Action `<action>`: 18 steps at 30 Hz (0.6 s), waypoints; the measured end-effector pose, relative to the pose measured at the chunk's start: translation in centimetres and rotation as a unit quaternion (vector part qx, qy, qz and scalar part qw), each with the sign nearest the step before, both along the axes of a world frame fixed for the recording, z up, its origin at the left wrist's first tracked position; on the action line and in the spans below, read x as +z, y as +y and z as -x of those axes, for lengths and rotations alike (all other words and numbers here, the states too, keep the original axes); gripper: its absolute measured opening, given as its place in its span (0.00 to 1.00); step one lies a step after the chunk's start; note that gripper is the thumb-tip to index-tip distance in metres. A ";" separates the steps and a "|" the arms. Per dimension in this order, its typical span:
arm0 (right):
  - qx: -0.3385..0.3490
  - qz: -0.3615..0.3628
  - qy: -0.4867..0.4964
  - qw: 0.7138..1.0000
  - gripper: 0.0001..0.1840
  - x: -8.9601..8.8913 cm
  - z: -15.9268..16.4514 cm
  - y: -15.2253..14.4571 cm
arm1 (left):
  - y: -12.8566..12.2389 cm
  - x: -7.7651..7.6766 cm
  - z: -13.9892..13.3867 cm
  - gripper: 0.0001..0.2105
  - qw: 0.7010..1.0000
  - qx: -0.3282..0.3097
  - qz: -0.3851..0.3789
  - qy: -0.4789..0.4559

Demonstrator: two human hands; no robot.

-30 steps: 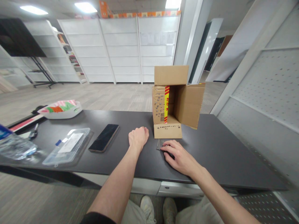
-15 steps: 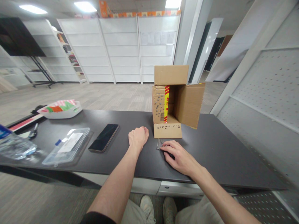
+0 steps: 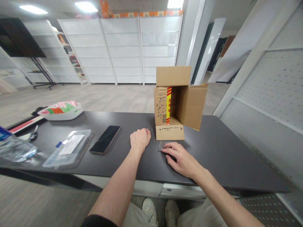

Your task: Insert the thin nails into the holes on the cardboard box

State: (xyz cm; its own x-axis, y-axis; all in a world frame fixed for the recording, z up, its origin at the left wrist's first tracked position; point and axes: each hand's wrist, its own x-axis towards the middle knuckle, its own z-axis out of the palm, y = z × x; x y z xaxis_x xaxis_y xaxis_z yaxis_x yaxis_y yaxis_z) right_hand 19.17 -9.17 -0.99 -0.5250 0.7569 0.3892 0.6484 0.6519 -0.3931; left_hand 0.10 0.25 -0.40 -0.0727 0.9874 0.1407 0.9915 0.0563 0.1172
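Note:
My left hand (image 3: 140,138) rests on the dark tabletop as a closed fist; the inside of the fist is hidden. Against a row of thin metal screws or nails (image 3: 161,146) lie the fingertips of my right hand (image 3: 178,157). Its fingers are stretched out, with the thumb apart from them, and they cover the right part of the row. Just beyond the row stands an open cardboard box (image 3: 161,107) on its side. Grey round heads dot its left flap, and its lower front flap (image 3: 169,135) has a line of small holes with a grey head near each end.
Left of my fist lie a black phone (image 3: 105,140) and a clear plastic case (image 3: 68,149). Farther left are a water bottle (image 3: 16,148) and a white basket (image 3: 62,116) with colourful contents. A perforated white panel (image 3: 272,94) borders the table's right side.
My right fingertips and the row of metal pieces have shifted very slightly left. My left fist stays where it was.

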 end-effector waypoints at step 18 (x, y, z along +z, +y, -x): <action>-0.004 -0.004 -0.083 0.997 0.20 1.3 0.4 -0.1 | -0.2 0.3 -0.1 0.24 1.000 0.003 0.011 0.004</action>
State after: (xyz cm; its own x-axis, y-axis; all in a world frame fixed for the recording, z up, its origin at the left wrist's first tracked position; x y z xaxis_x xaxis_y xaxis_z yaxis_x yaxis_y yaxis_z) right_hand 18.77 -9.30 0.29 -0.5767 0.7583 0.3039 0.7090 0.6494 -0.2749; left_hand 0.17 0.07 -0.06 -0.0772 0.9899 0.1190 0.9920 0.0642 0.1087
